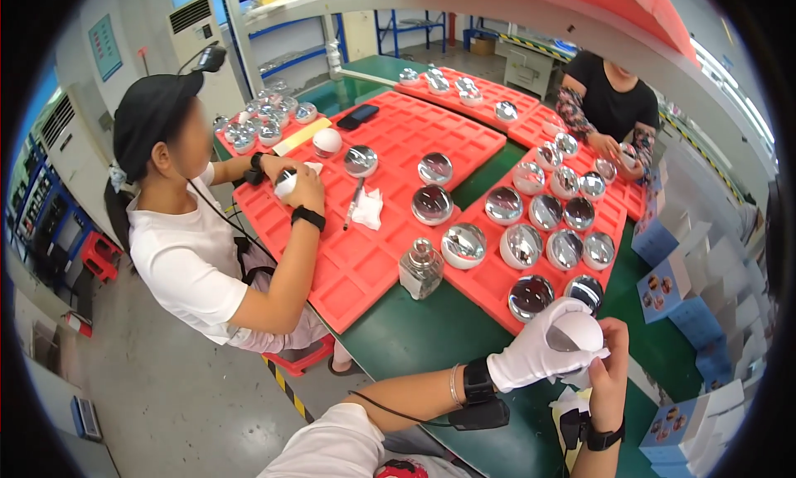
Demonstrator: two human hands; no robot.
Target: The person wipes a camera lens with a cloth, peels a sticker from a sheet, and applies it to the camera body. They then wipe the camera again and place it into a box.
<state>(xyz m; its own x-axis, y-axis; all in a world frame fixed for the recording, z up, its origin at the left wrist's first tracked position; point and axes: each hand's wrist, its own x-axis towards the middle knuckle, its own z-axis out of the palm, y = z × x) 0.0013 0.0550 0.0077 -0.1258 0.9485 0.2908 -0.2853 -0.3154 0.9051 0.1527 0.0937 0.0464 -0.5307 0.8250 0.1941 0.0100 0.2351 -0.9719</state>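
At a green table (pixel 377 341), a red tray (pixel 487 286) lies just beyond a worker's hands. The gloved left hand (pixel 531 351) curls partway closed; the bare right hand (pixel 612 358) bends its fingers alongside, its own grip unclear. Cupped in the glove, at the tray's near edge, is a white-and-silver ball (pixel 580 332). Slick fabric could let it slip, perhaps knocking the mirrored globes (pixel 531 298) nearby.

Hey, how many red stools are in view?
2: one stool stands on the floor at far left, another stool is under the seated person in white. More could be hidden beneath the table.
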